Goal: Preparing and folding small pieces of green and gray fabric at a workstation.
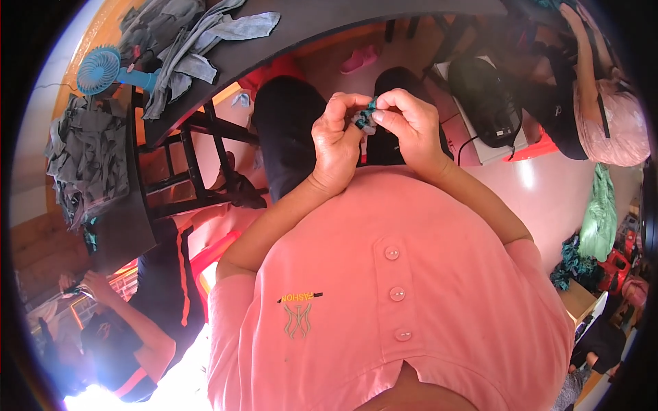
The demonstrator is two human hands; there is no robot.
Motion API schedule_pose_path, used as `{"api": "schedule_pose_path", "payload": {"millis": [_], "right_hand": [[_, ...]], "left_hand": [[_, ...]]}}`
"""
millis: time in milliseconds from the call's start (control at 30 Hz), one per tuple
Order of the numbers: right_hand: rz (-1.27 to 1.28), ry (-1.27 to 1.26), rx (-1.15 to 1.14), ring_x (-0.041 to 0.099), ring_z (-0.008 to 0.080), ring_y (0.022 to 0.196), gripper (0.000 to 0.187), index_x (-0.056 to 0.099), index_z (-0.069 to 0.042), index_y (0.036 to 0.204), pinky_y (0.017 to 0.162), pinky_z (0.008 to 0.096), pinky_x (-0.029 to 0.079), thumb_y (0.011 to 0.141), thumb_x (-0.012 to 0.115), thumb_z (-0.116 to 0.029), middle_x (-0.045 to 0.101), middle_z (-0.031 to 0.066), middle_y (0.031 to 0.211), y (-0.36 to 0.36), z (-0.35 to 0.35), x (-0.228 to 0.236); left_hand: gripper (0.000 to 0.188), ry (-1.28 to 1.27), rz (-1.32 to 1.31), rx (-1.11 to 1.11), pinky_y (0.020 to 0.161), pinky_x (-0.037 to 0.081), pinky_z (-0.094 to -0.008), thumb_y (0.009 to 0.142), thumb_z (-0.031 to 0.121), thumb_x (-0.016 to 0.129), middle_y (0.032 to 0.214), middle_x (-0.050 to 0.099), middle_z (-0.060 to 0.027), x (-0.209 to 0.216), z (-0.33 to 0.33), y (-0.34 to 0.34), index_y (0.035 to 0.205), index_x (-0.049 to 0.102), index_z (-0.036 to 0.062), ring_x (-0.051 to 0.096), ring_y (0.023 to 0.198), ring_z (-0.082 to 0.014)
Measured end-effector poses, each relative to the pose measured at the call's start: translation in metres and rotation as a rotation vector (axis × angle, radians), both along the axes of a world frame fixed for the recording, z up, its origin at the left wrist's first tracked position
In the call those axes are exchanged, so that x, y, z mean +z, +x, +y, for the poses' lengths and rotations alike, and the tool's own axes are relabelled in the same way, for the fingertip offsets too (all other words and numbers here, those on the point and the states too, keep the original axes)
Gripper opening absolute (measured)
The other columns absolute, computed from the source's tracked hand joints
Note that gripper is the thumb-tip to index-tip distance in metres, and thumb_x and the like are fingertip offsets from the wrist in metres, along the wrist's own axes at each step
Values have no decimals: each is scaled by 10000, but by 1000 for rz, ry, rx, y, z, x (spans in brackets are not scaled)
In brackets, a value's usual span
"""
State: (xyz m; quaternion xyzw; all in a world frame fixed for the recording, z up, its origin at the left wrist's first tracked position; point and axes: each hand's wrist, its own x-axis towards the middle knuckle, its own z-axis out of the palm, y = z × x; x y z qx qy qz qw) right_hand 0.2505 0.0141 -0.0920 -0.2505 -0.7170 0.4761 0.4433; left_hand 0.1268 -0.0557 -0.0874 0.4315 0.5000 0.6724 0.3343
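1. Nearest, the left hand (334,144) is left of a small teal-and-grey fabric piece (363,122), its curled fingers and thumb clamped on the left side, though the exact contact is partly hidden
2. The right hand (415,130) faces it from the right, thumb and forefinger pinched together on the teal part at the far right
3. The piece lies between both hands and touches both, so neither is clearly nearer; this facing of two grips looks like the relation that matters
4. Its long axis seems to slant from near left to far right, but the bunching leaves that unsure
5. Farther, dark trousers (288,123) flank the hands
6. Farthest, the counter (315,20) bears grey cloth strips (236,27) at left, well apart from the hands
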Motion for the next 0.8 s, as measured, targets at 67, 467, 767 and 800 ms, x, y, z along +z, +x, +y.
{"api": "schedule_pose_path", "payload": {"millis": [67,467,767,800], "right_hand": [[15,-32,15,581,139,648,85,575,12,867,599,260,466,815,641,29,609,87,751,0,0,0],[9,58,-16,596,122,650,123,586,-11,886,577,255,467,806,678,-1,613,60,759,1,-3,-4],[-130,96,60,530,101,648,129,564,1,839,596,259,441,766,660,48,584,48,729,-4,-6,-1],[-90,-20,117,511,95,646,103,550,3,805,600,255,434,771,635,51,574,50,713,-1,-7,3]], "left_hand": [[277,-50,-50,-27,534,420,-202,786,-193,440,821,524,-8,0,-4,-6,913,562,21,502,653,-62],[256,22,69,37,607,429,-218,764,-188,453,822,521,-14,-14,-1,-10,874,565,13,499,696,-80],[357,22,250,21,639,452,-279,665,-215,426,844,538,-66,-19,2,-10,881,600,10,514,722,-170],[357,19,249,25,639,452,-279,665,-215,426,844,538,-66,-20,3,-11,881,600,10,514,722,-170]]}}
